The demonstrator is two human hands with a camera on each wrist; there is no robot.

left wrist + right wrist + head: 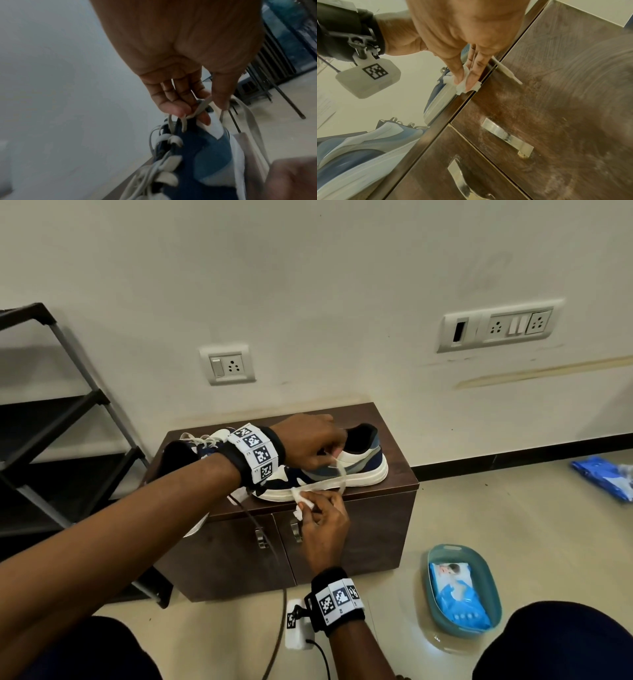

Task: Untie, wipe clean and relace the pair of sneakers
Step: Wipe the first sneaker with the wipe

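Note:
A blue, grey and white sneaker lies on its sole on the brown cabinet, heel to the right. My left hand is over its eyelets and pinches the flat white lace near the tongue. The lace runs down across the shoe's side to my right hand, which pinches it inside a small white wipe at the cabinet's front edge. In the right wrist view thumb and fingers squeeze the wipe. The second sneaker lies behind my left forearm, laces loose.
A teal basin holding a blue wipes packet stands on the floor at the right. Another blue packet lies farther right. A dark shoe rack stands left of the cabinet. Cabinet door handles sit below my right hand.

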